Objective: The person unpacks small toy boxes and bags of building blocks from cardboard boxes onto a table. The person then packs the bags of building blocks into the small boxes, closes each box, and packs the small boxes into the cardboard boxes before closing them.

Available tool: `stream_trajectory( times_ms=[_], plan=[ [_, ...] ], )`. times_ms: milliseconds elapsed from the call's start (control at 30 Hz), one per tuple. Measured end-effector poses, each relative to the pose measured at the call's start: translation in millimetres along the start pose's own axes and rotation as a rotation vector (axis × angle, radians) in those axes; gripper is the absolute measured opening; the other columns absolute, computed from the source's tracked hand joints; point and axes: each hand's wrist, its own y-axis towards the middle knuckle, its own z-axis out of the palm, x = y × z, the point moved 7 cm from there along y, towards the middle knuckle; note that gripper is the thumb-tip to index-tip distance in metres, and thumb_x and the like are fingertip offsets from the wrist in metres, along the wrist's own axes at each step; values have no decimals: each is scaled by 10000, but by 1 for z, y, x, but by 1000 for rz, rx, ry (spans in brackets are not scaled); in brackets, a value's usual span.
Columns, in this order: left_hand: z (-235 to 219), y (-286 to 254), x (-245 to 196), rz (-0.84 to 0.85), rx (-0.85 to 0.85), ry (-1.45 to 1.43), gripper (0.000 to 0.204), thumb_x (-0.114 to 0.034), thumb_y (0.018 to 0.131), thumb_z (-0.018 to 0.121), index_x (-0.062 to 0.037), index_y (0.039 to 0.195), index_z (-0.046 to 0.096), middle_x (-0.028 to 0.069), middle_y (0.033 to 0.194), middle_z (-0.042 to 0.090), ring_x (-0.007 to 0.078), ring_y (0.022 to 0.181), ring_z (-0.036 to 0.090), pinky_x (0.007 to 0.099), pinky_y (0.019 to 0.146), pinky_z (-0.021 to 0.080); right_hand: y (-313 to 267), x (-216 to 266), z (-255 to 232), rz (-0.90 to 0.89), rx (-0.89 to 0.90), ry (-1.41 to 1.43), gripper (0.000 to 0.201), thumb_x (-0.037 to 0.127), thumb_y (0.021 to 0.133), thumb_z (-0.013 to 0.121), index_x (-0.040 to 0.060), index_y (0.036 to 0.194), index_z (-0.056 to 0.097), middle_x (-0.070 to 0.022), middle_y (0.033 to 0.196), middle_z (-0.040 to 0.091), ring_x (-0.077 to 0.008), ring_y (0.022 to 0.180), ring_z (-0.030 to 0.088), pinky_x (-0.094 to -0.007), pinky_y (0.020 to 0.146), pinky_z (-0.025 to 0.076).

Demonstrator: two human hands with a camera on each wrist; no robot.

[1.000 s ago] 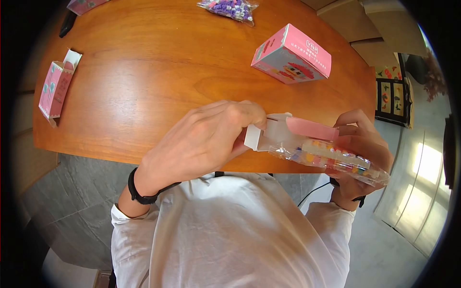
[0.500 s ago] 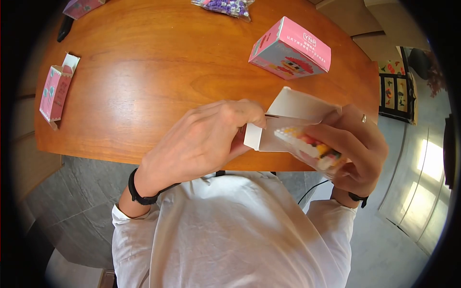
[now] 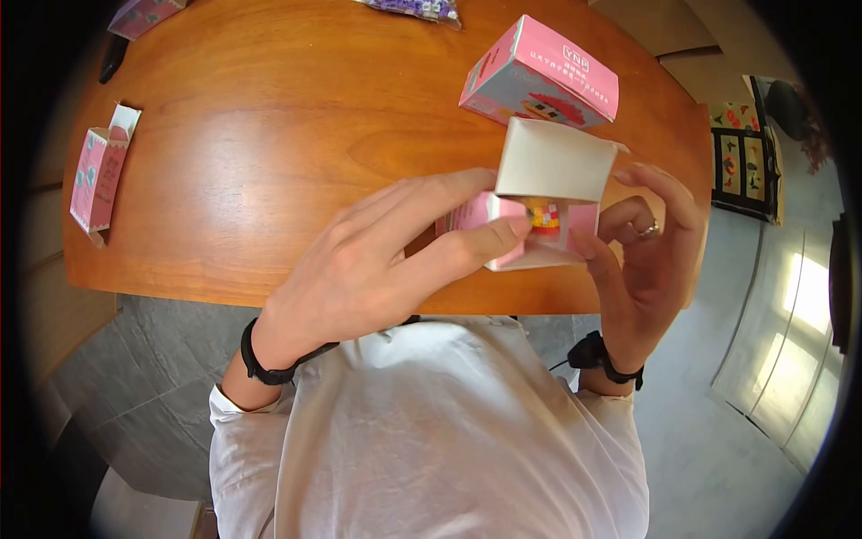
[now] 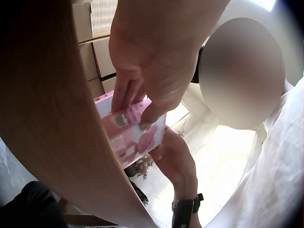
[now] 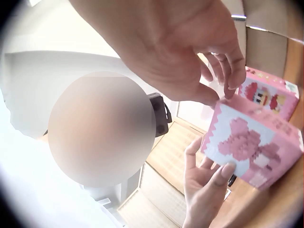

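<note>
In the head view my left hand (image 3: 377, 242) holds a small pink box (image 3: 469, 216) near the table's front edge, its thumb across the near side. The box's open end faces right, with a white lid flap (image 3: 557, 160) standing up. Inside show colourful toy bricks (image 3: 545, 218) in yellow, red and white. My right hand (image 3: 651, 256) pinches the pink side flap (image 3: 584, 222) between thumb and index finger, other fingers spread. In the right wrist view the box (image 5: 249, 145) shows a pink brick figure printed on its face.
A larger pink box (image 3: 557, 76) stands right behind the held one. At the table's left lies an opened pink carton (image 3: 99, 180). A bag of purple bricks (image 3: 417, 7), another pink box (image 3: 148, 16) and a black object (image 3: 112, 58) lie along the far side.
The clear bag of bricks in my right hand has gone into the box. That hand now holds the side flap, and the left hand has turned the box's opening into view.
</note>
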Motion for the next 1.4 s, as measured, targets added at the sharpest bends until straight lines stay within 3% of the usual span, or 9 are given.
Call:
stream_trajectory(
  times_ms=[200,267,367,533,600,733,900,1100,1400],
  plan=[
    [-4,3,-1,-10,-11,45,314,-6,783,823,-49,1058,678,240,1269,688,344,1004,743,370,780,617,4,-1,-1,-31,-164,158,639,-83,817,777,-54,1391,497,-233,1447,521,-170,835,646,-281,755,532],
    [-3,2,1,-31,-26,1,303,-7,793,822,-46,1057,679,244,1277,685,348,1021,743,370,783,617,3,9,14,-220,176,21,493,-22,799,802,-79,1260,635,-253,1336,613,-239,945,683,-314,807,559],
    [-4,0,4,-56,-81,-71,285,-15,811,827,-36,1049,671,266,1292,675,357,1056,739,380,814,616,4,9,20,-240,88,-16,372,45,792,816,-70,1136,739,-254,1208,675,-298,1032,691,-354,841,579],
    [1,1,7,-140,-58,-207,335,-38,818,851,-29,1061,620,318,1309,651,381,1140,709,418,926,590,-1,6,21,-256,50,-102,399,93,800,818,-11,1182,763,-249,1233,668,-295,1008,694,-352,796,592],
    [1,-4,15,-196,-199,-429,402,-50,800,871,-33,1081,584,327,1311,648,388,1189,683,432,971,563,2,6,19,-292,46,-105,414,113,797,823,3,1192,766,-246,1236,668,-294,1000,695,-345,784,593],
    [2,-2,17,-183,-212,-462,423,-39,803,866,-40,1099,563,317,1317,650,391,1192,679,434,956,565,0,3,18,-246,78,-115,414,121,799,821,13,1195,767,-237,1242,668,-291,999,693,-339,759,588],
    [-3,5,11,-144,-75,-253,382,-85,800,868,-28,1115,660,292,1289,669,383,1101,713,411,911,590,3,0,17,-277,103,-73,433,129,789,826,21,1205,767,-217,1243,671,-288,997,691,-324,718,576],
    [-6,7,0,-19,-94,-17,359,-140,788,851,-77,1127,749,254,1263,687,345,1034,729,348,810,611,4,6,25,-253,127,-224,455,167,779,843,75,1219,775,-179,1244,673,-259,952,693,-299,656,566],
    [-29,16,-11,41,-54,72,324,-247,804,825,-113,1099,819,196,1190,713,332,999,722,397,814,593,4,14,23,-277,119,-254,484,105,745,871,95,1219,775,-156,1186,680,-265,934,698,-315,628,571]
  ],
)
